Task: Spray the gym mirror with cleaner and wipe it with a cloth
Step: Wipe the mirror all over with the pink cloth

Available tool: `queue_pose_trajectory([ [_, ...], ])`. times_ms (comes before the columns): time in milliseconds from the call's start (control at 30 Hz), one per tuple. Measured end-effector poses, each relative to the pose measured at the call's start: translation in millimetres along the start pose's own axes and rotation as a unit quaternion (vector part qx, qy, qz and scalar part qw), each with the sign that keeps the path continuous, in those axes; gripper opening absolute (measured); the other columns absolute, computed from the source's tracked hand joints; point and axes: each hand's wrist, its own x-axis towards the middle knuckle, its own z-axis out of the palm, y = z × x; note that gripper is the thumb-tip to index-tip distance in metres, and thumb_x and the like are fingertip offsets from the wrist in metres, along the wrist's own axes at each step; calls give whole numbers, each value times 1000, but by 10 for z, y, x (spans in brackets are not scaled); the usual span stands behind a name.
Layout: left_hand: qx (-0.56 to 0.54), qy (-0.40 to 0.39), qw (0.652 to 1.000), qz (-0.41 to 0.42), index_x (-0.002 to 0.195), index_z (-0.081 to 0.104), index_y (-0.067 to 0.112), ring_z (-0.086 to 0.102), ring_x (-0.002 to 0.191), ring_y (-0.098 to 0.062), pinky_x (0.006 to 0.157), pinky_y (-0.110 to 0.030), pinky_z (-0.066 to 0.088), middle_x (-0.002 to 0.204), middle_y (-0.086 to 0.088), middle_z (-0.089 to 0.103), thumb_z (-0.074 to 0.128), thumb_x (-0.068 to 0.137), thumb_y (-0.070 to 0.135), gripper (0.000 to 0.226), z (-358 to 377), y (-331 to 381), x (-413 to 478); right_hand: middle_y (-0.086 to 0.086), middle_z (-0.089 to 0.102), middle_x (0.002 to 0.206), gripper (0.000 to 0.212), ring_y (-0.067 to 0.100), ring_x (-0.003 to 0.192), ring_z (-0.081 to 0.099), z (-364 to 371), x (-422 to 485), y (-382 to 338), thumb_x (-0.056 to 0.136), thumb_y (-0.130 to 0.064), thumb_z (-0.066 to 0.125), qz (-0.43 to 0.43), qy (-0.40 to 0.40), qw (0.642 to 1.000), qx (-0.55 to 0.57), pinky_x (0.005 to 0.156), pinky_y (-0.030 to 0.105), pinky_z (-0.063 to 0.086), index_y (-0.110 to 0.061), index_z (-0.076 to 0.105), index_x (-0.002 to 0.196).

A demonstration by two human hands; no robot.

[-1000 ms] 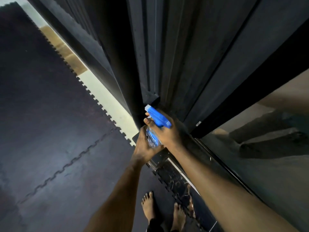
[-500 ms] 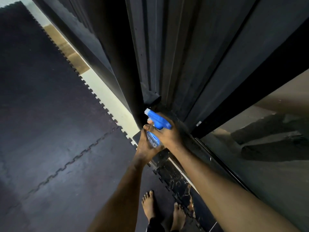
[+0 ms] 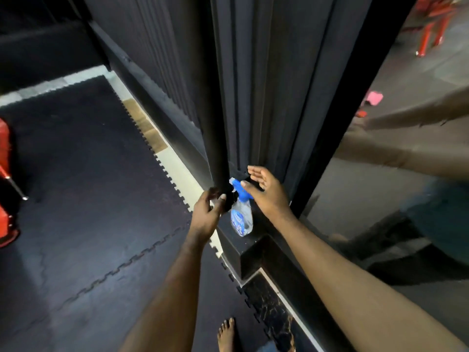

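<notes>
The spray bottle point(image 3: 241, 214) stands upright on the dark ledge point(image 3: 250, 243) beside the mirror point(image 3: 396, 189), its long axis vertical and blue trigger head uppermost. Our right hand point(image 3: 269, 193) hovers just right of that head, fingers spread, the grip holding nothing. Our left hand point(image 3: 208, 212) sits just left of the bottle, fingers loosely curled, also holding nothing. We judge the right hand nearer the head. No cloth shows.

Bottle set down, both grips off

My right hand point(image 3: 269, 196) opens above the spray bottle point(image 3: 241, 217), which now stands on the black ledge point(image 3: 253, 243); my left hand point(image 3: 206, 212) lets go too.
</notes>
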Motion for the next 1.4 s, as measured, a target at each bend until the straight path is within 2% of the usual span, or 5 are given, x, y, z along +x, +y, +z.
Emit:
queue_pose_trajectory([
  [133,-25,62,997,38,124,66,24,65,113,-10,92,-32,53,122,8,70,53,95,50,41,-422,323,-304,-4,72,114,22,13,111,68,157,-138,-370,96,-15,74,-30,-4,1000,6,100,26,52,-15,70,117],
  [333,-5,173,981,84,122,68,10,61,102,13,82,-5,43,114,8,71,52,100,39,40,-1326,482,-912,-3,75,94,10,17,94,71,799,-382,-777,98,-9,68,-76,-65,995,3,89,27,56,-16,74,101],
  [600,-3,328,943,55,116,71,19,66,102,0,89,-22,51,109,10,74,59,101,33,23,-2722,187,-2022,-7,76,90,13,19,93,75,2270,-1194,-1301,95,-20,70,-134,-203,970,-3,89,36,58,-32,71,90],
  [1267,111,657,737,-114,113,69,17,61,92,18,79,-5,45,103,12,70,62,104,14,12,-5327,-852,-6283,-7,72,81,13,4,74,67,5976,-4801,-2150,98,-13,68,-205,-589,781,17,71,11,49,-25,72,96],
  [1400,114,686,705,-137,117,69,15,63,94,13,80,-6,47,107,6,72,62,104,21,16,-5737,-1110,-6565,0,73,87,14,15,76,66,6674,-5119,-2172,98,-15,69,-200,-636,745,22,83,36,58,-29,71,96],
])
